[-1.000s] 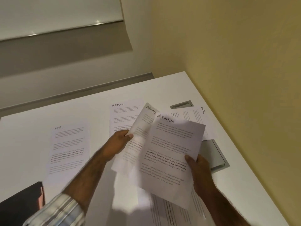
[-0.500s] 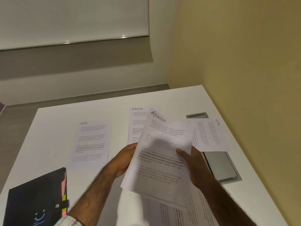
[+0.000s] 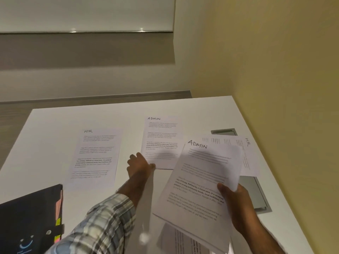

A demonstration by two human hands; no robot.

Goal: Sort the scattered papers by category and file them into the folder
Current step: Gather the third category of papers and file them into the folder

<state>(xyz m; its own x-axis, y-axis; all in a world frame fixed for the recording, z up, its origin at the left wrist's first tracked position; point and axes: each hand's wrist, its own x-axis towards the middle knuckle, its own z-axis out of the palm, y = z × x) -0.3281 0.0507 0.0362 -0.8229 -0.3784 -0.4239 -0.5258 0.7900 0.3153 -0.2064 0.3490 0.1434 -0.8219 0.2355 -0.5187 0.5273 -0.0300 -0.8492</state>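
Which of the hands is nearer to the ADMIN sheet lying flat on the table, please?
The left hand: its fingers touch the near corner of the flat ADMIN sheet. The right hand is nearer the person, holding another ADMIN sheet.

Table (image 3: pixel 55 129): plain white.
ADMIN sheets (image 3: pixel 205 178): white with grey and black print — heading handwritten in black.
HR sheet (image 3: pixel 95 154): white, faint grey text, one bolder black paragraph, black handwritten heading.
Folder (image 3: pixel 27 222): black cover with a pale blue smile mark — pink, yellow-green and orange tabs along its edge.
Sleeve (image 3: pixel 99 222): plaid in grey, white and muted blue.
Side wall (image 3: pixel 275 61): flat mustard yellow.
Back wall (image 3: pixel 88 77): off-white, crossed by a grey-brown band.
Desk hatch (image 3: pixel 255 193): dull grey metal.
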